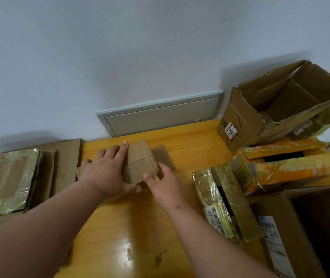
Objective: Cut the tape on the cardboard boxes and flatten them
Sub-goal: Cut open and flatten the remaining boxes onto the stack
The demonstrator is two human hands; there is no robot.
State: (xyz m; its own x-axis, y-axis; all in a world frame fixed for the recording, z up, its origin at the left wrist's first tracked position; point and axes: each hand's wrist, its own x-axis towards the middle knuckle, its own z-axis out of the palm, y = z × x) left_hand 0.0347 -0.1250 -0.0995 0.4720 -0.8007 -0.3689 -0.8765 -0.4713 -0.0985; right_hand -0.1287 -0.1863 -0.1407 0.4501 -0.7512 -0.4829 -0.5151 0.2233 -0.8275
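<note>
One small taped cardboard box (140,161) lies between both hands.

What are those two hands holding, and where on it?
The right hand pinches a small yellow cutter, mostly hidden, by its handle. The left hand only presses flat on the small box's left side.

On the yellow bench (190,141) the left hand (108,171) lies flat against a small taped box (140,163), while the right hand (165,182) pinches a yellow cutter (157,177) at its near corner. Flattened cardboard (19,177) is stacked left; opened boxes (284,105) crowd the right.
</note>
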